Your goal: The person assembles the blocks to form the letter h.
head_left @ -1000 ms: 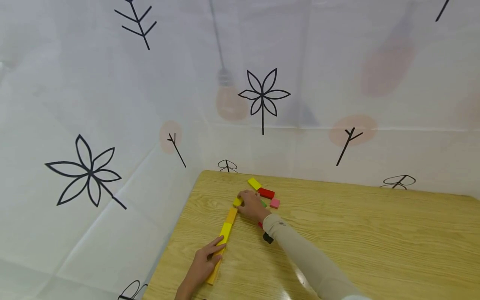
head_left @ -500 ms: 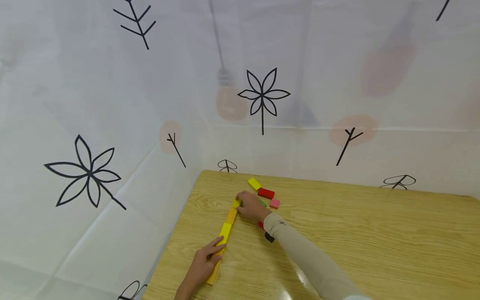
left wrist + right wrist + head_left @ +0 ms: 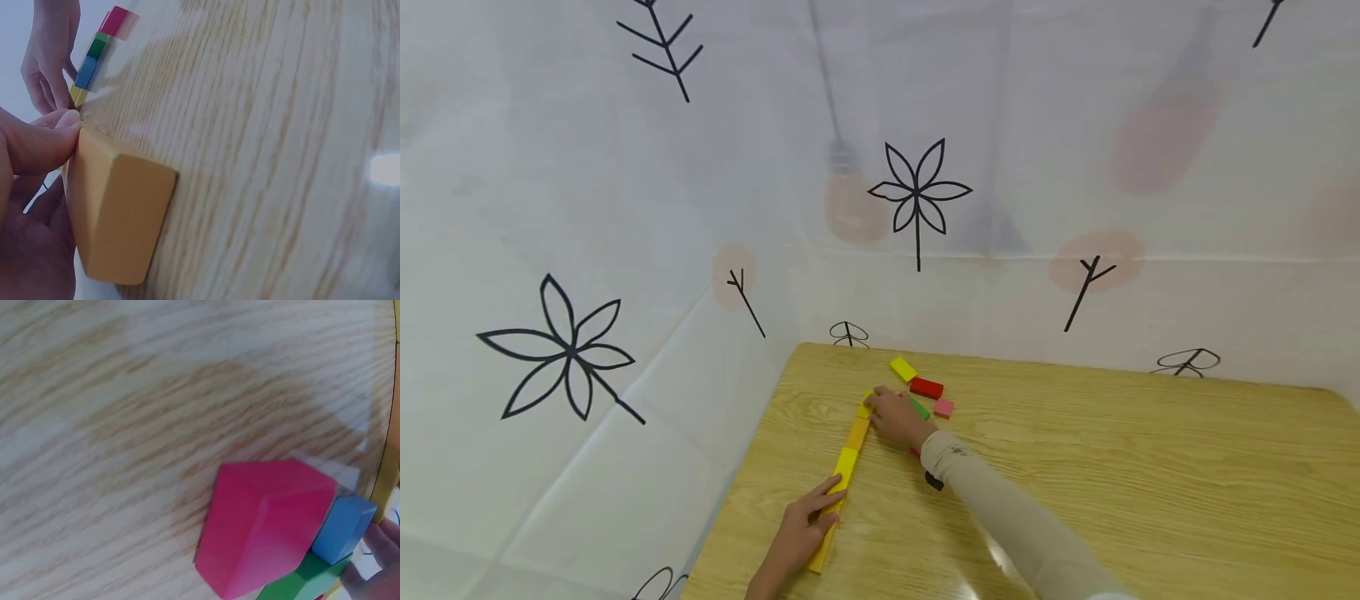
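Observation:
A straight row of yellow and orange blocks runs away from me on the table. My left hand (image 3: 796, 535) rests with loosely extended fingers across a yellow block (image 3: 847, 462) and the part nearer me. An orange block (image 3: 128, 219) stands large beside its thumb in the left wrist view. At the far end my right hand (image 3: 897, 417) pinches a small yellow block (image 3: 863, 407), which touches an orange block (image 3: 857, 435). Right hand fingers (image 3: 382, 550) show only at the edge of the right wrist view, and their grip is mostly out of sight there.
Right of the row lie a yellow block (image 3: 902, 369), a red block (image 3: 927, 388), a pink block (image 3: 943, 408) and a green block (image 3: 919, 408). A blue block (image 3: 344, 529) is beside a large pinkish-red one (image 3: 265, 525). A dark object (image 3: 933, 481) sits under the right sleeve.
The far yellow block has turned and moved slightly left into line with the row, with my right hand on it. My left hand has stayed on the row.

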`<state>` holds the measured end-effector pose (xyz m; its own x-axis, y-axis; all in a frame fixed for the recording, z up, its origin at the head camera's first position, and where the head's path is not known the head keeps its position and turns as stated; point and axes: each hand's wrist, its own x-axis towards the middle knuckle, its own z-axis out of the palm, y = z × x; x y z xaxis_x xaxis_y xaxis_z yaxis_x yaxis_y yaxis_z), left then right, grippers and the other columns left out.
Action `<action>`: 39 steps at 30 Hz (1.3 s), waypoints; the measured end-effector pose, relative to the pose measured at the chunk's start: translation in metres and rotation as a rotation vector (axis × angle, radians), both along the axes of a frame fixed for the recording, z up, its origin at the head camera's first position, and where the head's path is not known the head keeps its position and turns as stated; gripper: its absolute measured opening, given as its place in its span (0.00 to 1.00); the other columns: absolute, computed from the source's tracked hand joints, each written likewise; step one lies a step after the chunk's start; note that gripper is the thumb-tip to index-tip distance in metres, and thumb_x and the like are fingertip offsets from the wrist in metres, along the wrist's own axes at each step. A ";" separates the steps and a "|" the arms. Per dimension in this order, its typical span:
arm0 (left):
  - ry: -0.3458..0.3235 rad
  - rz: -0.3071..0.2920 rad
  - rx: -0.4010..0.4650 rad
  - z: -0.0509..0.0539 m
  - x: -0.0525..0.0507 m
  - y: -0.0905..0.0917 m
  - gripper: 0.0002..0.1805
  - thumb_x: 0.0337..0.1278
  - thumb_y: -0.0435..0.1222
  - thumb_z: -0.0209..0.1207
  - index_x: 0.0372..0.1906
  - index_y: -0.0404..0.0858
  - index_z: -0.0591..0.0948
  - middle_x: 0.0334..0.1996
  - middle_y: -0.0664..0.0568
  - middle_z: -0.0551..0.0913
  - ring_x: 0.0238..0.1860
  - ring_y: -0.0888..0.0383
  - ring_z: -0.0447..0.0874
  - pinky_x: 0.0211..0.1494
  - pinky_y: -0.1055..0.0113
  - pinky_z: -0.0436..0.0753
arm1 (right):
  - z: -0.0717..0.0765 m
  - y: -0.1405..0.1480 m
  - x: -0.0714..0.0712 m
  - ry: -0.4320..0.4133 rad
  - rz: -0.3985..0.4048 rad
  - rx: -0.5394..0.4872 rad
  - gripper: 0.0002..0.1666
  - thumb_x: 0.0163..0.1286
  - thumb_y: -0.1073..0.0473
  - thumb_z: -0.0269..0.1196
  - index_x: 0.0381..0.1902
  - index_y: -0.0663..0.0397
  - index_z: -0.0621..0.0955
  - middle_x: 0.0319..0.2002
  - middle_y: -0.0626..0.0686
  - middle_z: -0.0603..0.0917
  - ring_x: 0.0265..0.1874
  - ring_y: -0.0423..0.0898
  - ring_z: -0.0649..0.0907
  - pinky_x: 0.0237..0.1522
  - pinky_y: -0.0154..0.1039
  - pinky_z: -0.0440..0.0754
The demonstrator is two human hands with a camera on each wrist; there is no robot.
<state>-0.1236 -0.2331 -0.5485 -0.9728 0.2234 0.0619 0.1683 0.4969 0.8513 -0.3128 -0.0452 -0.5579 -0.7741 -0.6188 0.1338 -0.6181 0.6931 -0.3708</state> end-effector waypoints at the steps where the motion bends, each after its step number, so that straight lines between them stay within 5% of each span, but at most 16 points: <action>1: 0.003 0.000 -0.001 0.001 0.000 0.000 0.18 0.58 0.23 0.57 0.55 0.27 0.78 0.63 0.39 0.70 0.65 0.39 0.64 0.63 0.62 0.69 | 0.001 -0.001 0.001 -0.002 -0.007 0.005 0.15 0.71 0.58 0.57 0.53 0.55 0.80 0.54 0.57 0.76 0.55 0.52 0.75 0.55 0.60 0.68; 10: -0.012 -0.007 0.012 -0.002 0.000 -0.001 0.19 0.58 0.23 0.56 0.55 0.27 0.77 0.64 0.39 0.69 0.65 0.38 0.63 0.61 0.67 0.69 | -0.001 -0.002 0.002 0.007 -0.008 0.014 0.15 0.72 0.59 0.56 0.53 0.55 0.79 0.58 0.58 0.74 0.58 0.52 0.73 0.56 0.61 0.68; 20: 0.010 -0.006 0.018 -0.040 -0.010 -0.012 0.19 0.61 0.30 0.58 0.57 0.36 0.79 0.66 0.49 0.69 0.67 0.45 0.63 0.60 0.75 0.67 | 0.010 0.010 -0.003 0.005 0.026 -0.073 0.16 0.68 0.63 0.57 0.53 0.60 0.78 0.58 0.60 0.75 0.57 0.56 0.74 0.55 0.60 0.71; 34: 0.021 -0.009 -0.001 -0.041 -0.009 -0.011 0.19 0.61 0.31 0.58 0.57 0.35 0.78 0.65 0.49 0.69 0.66 0.44 0.63 0.62 0.64 0.71 | 0.025 0.047 -0.016 -0.010 0.068 -0.164 0.18 0.66 0.63 0.60 0.53 0.64 0.77 0.52 0.61 0.76 0.44 0.56 0.78 0.45 0.55 0.75; 39: 0.027 -0.008 0.005 -0.040 -0.009 -0.012 0.19 0.60 0.30 0.58 0.57 0.35 0.79 0.65 0.48 0.69 0.66 0.44 0.63 0.62 0.61 0.71 | 0.027 0.060 -0.018 -0.112 0.087 -0.103 0.23 0.60 0.68 0.58 0.55 0.62 0.76 0.57 0.62 0.74 0.54 0.59 0.74 0.51 0.58 0.72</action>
<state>-0.1325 -0.2454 -0.5882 -0.9688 0.2312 0.0894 0.1955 0.4909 0.8490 -0.3306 0.0151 -0.5313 -0.7315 -0.6719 0.1157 -0.6253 0.5934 -0.5068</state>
